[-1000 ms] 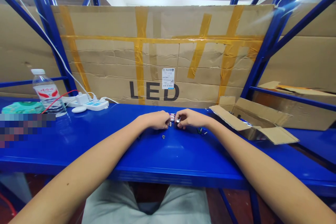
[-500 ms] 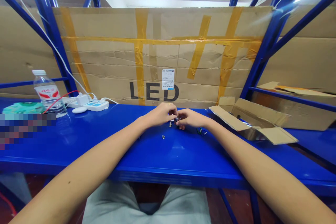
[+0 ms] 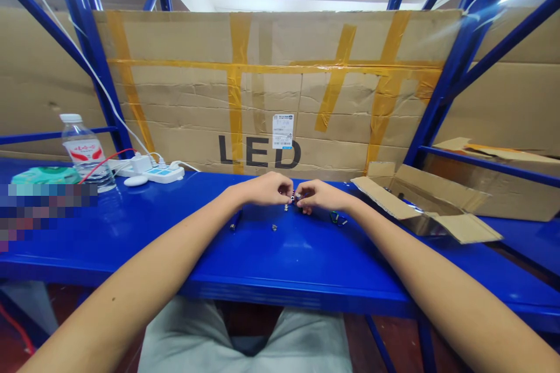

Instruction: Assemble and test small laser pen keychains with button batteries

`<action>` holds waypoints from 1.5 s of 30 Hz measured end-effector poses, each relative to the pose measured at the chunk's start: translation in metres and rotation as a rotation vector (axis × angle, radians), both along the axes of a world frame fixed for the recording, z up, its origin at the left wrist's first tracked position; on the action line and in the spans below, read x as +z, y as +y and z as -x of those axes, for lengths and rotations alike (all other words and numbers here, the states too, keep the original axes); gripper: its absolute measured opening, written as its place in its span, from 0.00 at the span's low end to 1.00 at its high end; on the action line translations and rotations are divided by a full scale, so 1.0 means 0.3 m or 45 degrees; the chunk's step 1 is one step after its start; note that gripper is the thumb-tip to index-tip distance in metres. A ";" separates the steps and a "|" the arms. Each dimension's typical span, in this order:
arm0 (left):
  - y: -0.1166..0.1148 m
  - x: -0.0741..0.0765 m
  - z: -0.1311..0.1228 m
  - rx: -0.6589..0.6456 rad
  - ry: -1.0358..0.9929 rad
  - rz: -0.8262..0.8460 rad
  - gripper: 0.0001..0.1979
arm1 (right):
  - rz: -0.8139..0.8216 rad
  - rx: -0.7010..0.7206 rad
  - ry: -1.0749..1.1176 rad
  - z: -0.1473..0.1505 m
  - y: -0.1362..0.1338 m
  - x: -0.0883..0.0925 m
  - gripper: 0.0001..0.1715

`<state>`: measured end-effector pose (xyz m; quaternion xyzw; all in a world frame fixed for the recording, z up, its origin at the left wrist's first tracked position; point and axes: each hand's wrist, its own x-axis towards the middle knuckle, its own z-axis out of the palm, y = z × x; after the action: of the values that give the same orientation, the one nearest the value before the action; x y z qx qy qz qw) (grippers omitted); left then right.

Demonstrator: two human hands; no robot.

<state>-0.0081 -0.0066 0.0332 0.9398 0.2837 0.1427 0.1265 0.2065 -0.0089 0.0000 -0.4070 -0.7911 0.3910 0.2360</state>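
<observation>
Over the blue table [image 3: 271, 262], my left hand [image 3: 273, 187] and my right hand [image 3: 314, 195] face each other with bent fingers. The left fingertips pinch something small that I cannot make out. A small dark and silvery part [image 3: 298, 197] is held between thumb and fingers of the right hand. Just under the hands lies a little pale metal piece [image 3: 286, 207], and closer to me another small metal piece [image 3: 274, 227]. A thin dark item [image 3: 236, 221] rests by my left forearm. Beside my right wrist are small green and blue carabiner-like pieces [image 3: 338, 219].
An open cardboard box [image 3: 431, 201] with dark items inside stands at the right. To the left are a water bottle [image 3: 87, 154], a power strip [image 3: 161, 172], a white oval object [image 3: 136, 180] and a green packet [image 3: 46, 176]. A large cardboard sheet [image 3: 192, 99] backs the table.
My hands have drawn slightly apart, and a small gap shows between the fingertips. The view has shifted a little, so the dark item by my left forearm is more visible.
</observation>
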 end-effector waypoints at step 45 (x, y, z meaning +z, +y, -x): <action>0.027 -0.079 -0.050 0.091 -0.762 0.378 0.03 | -0.990 -0.317 -0.078 0.050 -0.031 -0.019 0.10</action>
<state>0.0069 0.0016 0.0096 0.8169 0.2845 0.3738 0.3347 0.1916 -0.0181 -0.0058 -0.3916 -0.8312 0.0189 0.3942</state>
